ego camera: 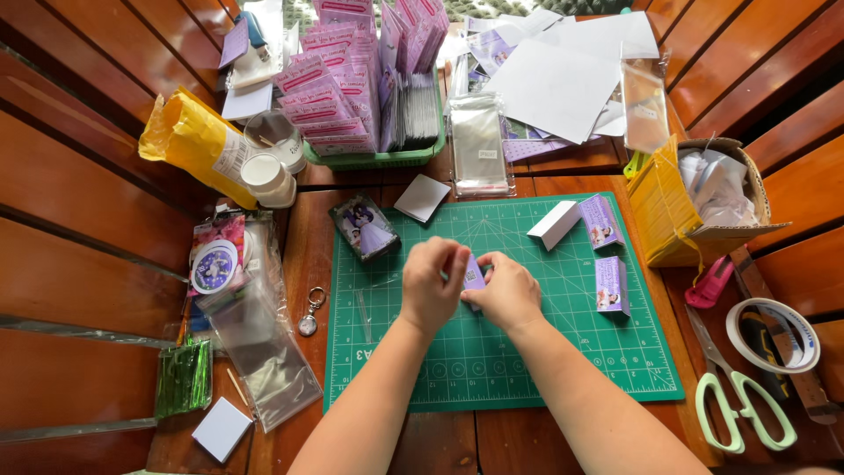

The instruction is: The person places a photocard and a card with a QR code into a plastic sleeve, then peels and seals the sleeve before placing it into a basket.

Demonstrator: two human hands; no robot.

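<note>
While both hands work at its middle, the wooden table (79, 189) carries everything, and on it lies the green cutting mat (492, 369), spread under and around the grip. Beyond the grip, at the far edge, stands a green basket (387, 158) packed with pink and purple cards, with loose white paper sheets (554, 84) to its right. Right of the grip, off the mat, sits an open cardboard box (712, 233) with a yellow flap. Nearer and further right lie a tape roll (774, 334) and pale green scissors (743, 409). Left of the grip, clear plastic bags (259, 343) lie off the mat, with a keyring (309, 315) beside them. Two small purple boxes (611, 286) rest on the mat just right of the grip, one beyond the other.

The left hand (431, 286) and right hand (505, 292) meet, fingers closed together on one small purple card (474, 273), pinched between them above the mat's centre.
</note>
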